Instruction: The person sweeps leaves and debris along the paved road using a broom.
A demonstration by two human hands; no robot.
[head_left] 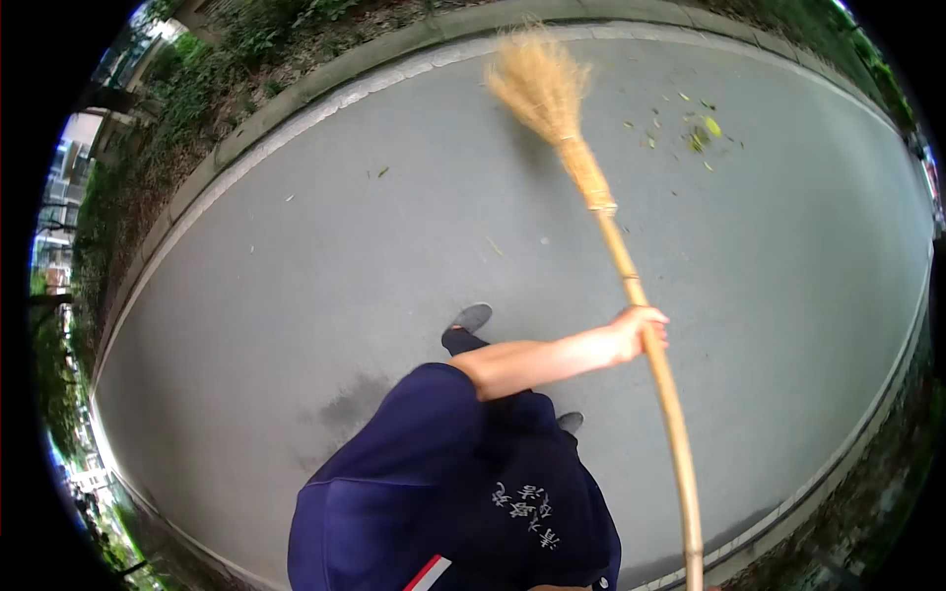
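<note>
My left hand (641, 333) is closed around the bamboo handle of a long straw broom (674, 414). That arm reaches across in front of my body from a dark blue sleeve. The broom slants from the lower right up to the top middle, and its handle runs out of the picture at the bottom. Its bristle head (540, 87) fans out at the far end, with a dark shadow on the pavement beside it; whether the bristles touch the ground I cannot tell. My right hand is out of view.
A small pile of green and yellow leaves (700, 136) lies on the grey pavement (296, 266), right of the bristles. A few loose leaves (382, 172) lie farther left. A stone kerb (286, 106) edges a planted bank. My grey shoes (473, 317) stand below.
</note>
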